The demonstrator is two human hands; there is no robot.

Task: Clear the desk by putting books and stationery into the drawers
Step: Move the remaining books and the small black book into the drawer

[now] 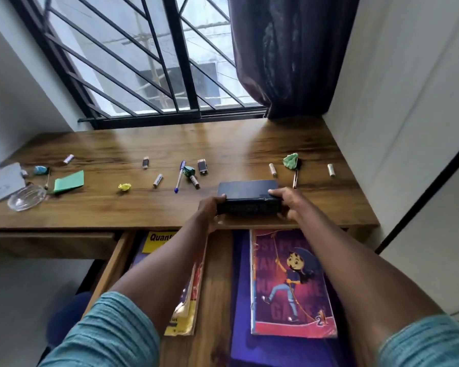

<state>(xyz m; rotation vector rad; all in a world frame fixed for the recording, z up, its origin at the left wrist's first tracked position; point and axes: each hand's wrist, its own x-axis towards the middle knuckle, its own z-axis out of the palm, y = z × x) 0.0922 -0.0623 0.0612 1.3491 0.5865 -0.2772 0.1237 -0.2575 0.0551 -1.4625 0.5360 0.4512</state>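
Only "Quant" is legible, on the yellow book.

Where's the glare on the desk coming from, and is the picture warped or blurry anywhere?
Head view: daylight through the barred window lays pale glare streaks across the far half of the desk; the wide lens splays the window bars and side walls; the dark book, gripped by the left hand and right hand, looks slightly smeared, its spine print unreadable.

Daylight from the barred window glares on the desk; wide-angle edges bend, slightly soft.
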